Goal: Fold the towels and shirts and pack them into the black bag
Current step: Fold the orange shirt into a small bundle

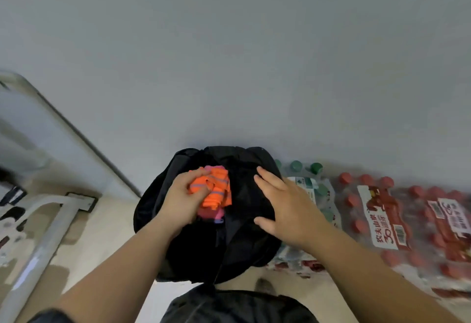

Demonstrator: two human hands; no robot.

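Observation:
The black bag (244, 243) stands on the floor against the wall, its top open. Inside the opening lies an orange cloth with grey stripes (219, 190) on top of a pink cloth (211, 212). My left hand (181, 195) reaches into the opening and its fingers curl round a fold of the orange cloth. My right hand (283, 203) lies flat on the bag's right side, fingers spread, pressing the black fabric. What lies deeper in the bag is hidden.
Shrink-wrapped packs of water bottles line the wall to the right: green caps (305, 180) beside the bag, red caps (397, 223) further right. A white metal frame (48, 223) stands at the left. My dark clothing (237, 307) fills the bottom edge.

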